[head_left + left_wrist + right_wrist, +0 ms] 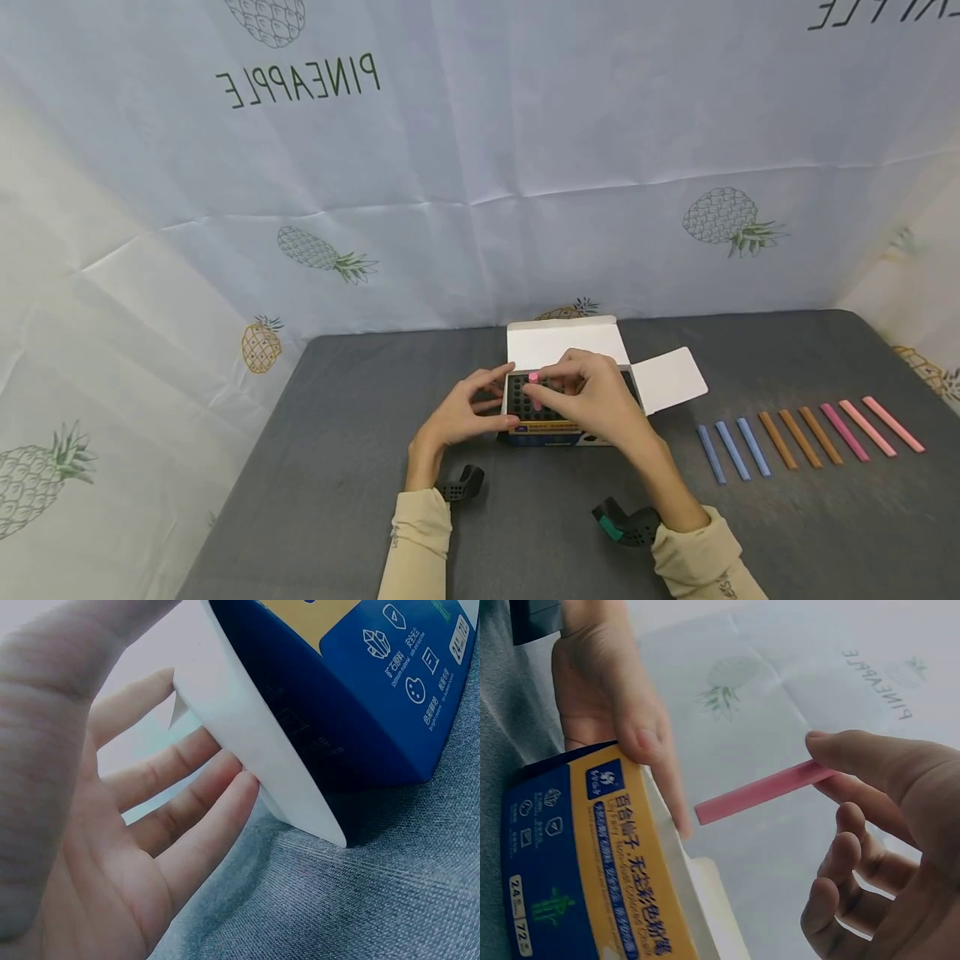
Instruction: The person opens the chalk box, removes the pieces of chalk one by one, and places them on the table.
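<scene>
My right hand (600,402) pinches a pink chalk stick (757,793) between thumb and index finger, its other fingers bent and holding nothing. In the head view the stick stands roughly upright over the dark holed insert (516,402) of a chalk box (551,437); whether its lower end is in a hole is hard to tell. At the box's left end is my left hand (457,412), with the thumb at the front corner. In the left wrist view its nearly straight fingers (210,802) touch the white side flap (262,750).
Three blue chalk sticks (732,450), three brown sticks (800,437) and three pink sticks (870,427) lie in a row on the grey table (360,467), right of the box. The white lid (566,343) and right flap (669,381) stand folded out. A pineapple-print curtain (480,167) hangs behind.
</scene>
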Demonstrator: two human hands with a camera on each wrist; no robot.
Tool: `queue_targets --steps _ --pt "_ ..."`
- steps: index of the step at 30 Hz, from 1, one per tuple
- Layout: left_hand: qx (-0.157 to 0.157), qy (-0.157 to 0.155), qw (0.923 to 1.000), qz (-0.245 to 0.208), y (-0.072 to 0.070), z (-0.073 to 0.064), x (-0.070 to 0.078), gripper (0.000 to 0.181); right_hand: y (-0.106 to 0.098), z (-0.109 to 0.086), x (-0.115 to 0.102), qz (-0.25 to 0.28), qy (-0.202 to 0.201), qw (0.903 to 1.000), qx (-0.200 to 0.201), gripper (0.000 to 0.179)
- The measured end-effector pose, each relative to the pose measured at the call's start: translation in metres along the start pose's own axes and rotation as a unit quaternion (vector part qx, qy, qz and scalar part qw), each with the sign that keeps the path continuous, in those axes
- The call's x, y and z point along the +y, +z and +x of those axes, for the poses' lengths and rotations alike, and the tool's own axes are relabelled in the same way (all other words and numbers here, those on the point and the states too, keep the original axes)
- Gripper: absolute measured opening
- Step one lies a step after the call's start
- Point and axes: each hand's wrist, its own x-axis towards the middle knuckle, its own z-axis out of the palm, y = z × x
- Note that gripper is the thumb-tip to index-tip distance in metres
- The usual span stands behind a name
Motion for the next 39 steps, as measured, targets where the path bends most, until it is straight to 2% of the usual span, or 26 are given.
queue_targets --steps 9,19,26,39 --pt "0.000 -0.002 1.0000 0.008 0.000 -0.001 0.000 0.079 -0.017 -0.004 0.000 0.007 0.000 0.9999 -0.008 0.001" --pt "0.002 0.000 1.0000 0.009 -0.001 0.000 -0.001 0.079 -0.036 -0.006 -0.001 0.001 -0.005 1.0000 0.004 0.007" --pt "0.000 0.006 1.0000 0.003 -0.001 0.001 -0.003 0.079 -0.051 -0.010 -0.002 0.004 0.010 0.9997 0.020 0.009" --pt "0.000 0.004 1.0000 0.003 0.001 0.000 0.001 0.080 -0.080 -0.019 0.008 0.003 0.037 0.9978 0.054 0.015"
